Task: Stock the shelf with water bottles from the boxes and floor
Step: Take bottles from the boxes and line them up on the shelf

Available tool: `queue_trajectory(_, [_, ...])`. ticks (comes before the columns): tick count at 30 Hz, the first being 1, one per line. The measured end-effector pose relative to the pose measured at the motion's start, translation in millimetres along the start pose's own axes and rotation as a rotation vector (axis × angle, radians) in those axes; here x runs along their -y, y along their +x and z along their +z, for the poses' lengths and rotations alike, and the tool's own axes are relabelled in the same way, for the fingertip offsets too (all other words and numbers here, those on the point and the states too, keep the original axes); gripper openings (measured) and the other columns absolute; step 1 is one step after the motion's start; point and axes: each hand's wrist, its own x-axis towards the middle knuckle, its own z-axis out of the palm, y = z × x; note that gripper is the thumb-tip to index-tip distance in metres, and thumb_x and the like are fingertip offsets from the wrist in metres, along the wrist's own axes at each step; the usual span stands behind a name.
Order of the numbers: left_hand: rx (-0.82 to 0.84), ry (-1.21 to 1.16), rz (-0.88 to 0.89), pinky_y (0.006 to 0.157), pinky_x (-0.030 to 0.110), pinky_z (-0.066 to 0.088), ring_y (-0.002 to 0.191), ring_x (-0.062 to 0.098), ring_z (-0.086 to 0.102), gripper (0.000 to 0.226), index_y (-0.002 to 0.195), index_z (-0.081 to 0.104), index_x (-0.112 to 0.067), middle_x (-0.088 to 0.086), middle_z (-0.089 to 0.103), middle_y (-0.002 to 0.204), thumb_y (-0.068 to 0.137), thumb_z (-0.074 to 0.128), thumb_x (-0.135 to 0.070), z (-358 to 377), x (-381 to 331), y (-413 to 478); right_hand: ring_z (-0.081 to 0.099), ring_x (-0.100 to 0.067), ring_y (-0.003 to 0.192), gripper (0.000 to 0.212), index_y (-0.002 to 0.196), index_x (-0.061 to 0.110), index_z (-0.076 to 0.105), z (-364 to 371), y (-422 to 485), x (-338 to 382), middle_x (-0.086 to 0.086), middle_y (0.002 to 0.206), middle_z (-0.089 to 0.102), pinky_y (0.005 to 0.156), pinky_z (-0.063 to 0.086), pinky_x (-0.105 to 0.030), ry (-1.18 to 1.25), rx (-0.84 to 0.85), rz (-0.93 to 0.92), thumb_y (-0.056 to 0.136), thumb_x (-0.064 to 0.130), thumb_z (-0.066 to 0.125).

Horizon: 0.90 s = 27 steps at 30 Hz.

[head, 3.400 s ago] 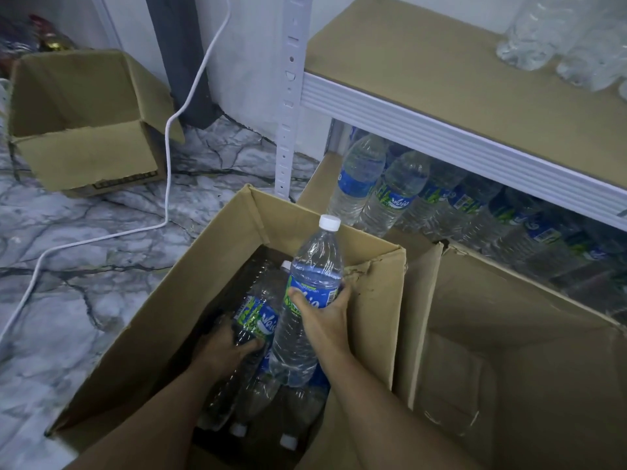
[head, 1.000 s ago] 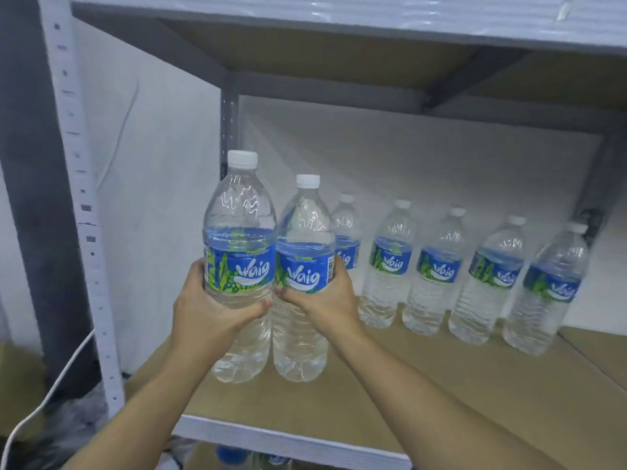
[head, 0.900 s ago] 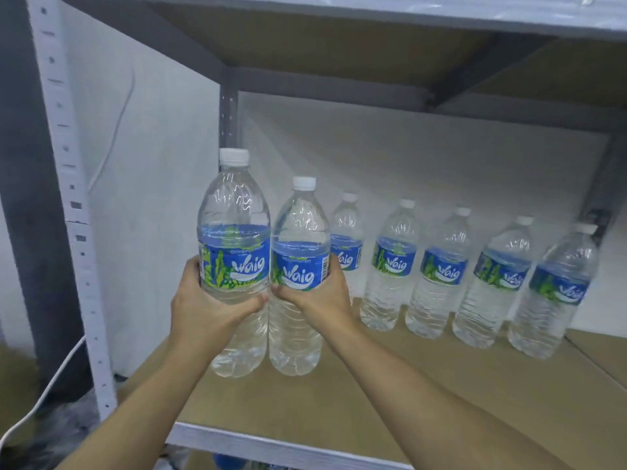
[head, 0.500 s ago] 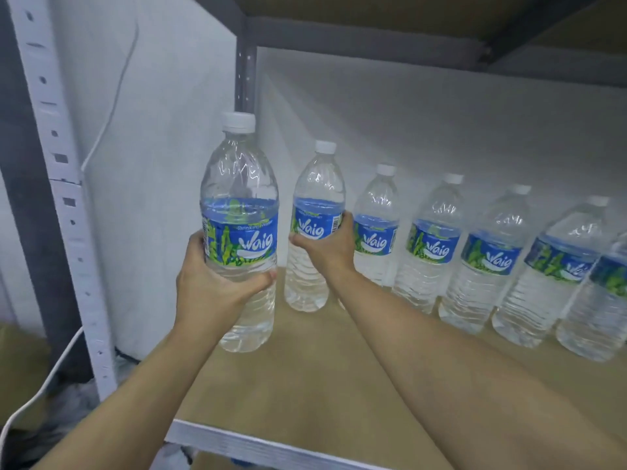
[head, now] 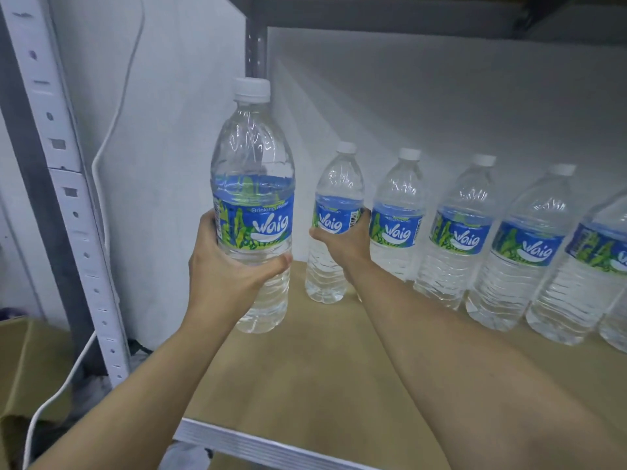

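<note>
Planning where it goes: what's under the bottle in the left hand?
Under the bottle in the left hand is bare shelf board; whether it touches down can't be told. Nothing looks hidden there.

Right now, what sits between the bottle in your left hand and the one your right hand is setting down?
Nothing: the head view shows bare brown shelf board and white wall between the left-hand bottle and the right-hand bottle.

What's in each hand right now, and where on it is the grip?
Left hand: near bottle, held just below its label. Right hand: far bottle, gripped at the label.
</note>
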Motion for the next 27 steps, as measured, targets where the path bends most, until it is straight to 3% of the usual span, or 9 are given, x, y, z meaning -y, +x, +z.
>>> queue_trajectory(7, [-0.010,-0.011,0.005,0.087,0.035,0.056,0.093,-0.001,0.066,0.084,0.118,0.049,-0.027,-0.017,0.067,0.105,0.049,0.096,-0.022,5.2,4.6,2.2,0.060,-0.014,0.105,0.095,0.139,0.017,0.032,4.0,7.7,-8.3,-0.002,0.122,0.060,0.093,0.051,-0.029,0.004,0.045,-0.025,0.064,0.006,0.089])
queue_trajectory(16, [0.003,0.024,0.004,0.089,0.039,0.055,0.095,0.003,0.066,0.085,0.119,0.049,-0.028,-0.015,0.066,0.107,0.049,0.096,-0.023,9.0,17.9,4.7,0.059,-0.011,0.103,0.093,0.138,0.019,0.034,2.2,16.0,-17.5,0.002,0.121,0.058,0.091,0.048,-0.026,0.011,0.050,-0.036,0.064,0.009,0.090])
queue_trajectory(18, [0.003,0.024,0.004,0.089,0.039,0.055,0.095,0.002,0.066,0.085,0.119,0.049,-0.028,-0.016,0.066,0.106,0.048,0.096,-0.023,10.0,20.0,4.6,0.058,-0.011,0.104,0.094,0.140,0.018,0.033,2.7,16.2,-20.5,0.001,0.123,0.057,0.088,0.049,-0.021,0.030,0.044,-0.034,0.066,0.007,0.089])
queue_trajectory(21, [-0.005,0.027,0.011,0.089,0.038,0.055,0.095,0.001,0.065,0.086,0.120,0.049,-0.027,-0.016,0.066,0.107,0.048,0.096,-0.022,11.7,21.6,4.8,0.058,-0.010,0.104,0.096,0.144,0.018,0.027,4.1,15.4,-23.3,0.000,0.126,0.056,0.072,0.045,-0.005,0.036,0.048,-0.029,0.069,0.004,0.086])
queue_trajectory(24, [-0.015,0.023,0.012,0.089,0.037,0.054,0.096,0.001,0.065,0.086,0.121,0.049,-0.026,-0.016,0.066,0.107,0.049,0.096,-0.022,14.5,21.7,7.0,0.058,-0.014,0.113,0.099,0.144,0.020,0.026,8.0,17.3,-26.7,-0.001,0.131,0.054,0.091,0.048,-0.022,0.048,0.014,-0.027,0.067,0.011,0.088])
queue_trajectory(27, [-0.023,0.025,0.009,0.090,0.037,0.054,0.096,0.001,0.065,0.087,0.121,0.049,-0.026,-0.017,0.066,0.106,0.049,0.096,-0.022,18.1,24.1,9.5,0.055,-0.019,0.119,0.105,0.144,0.027,0.025,15.8,16.3,-28.3,0.002,0.130,0.053,0.101,0.047,-0.036,0.029,-0.012,-0.021,0.061,0.021,0.089])
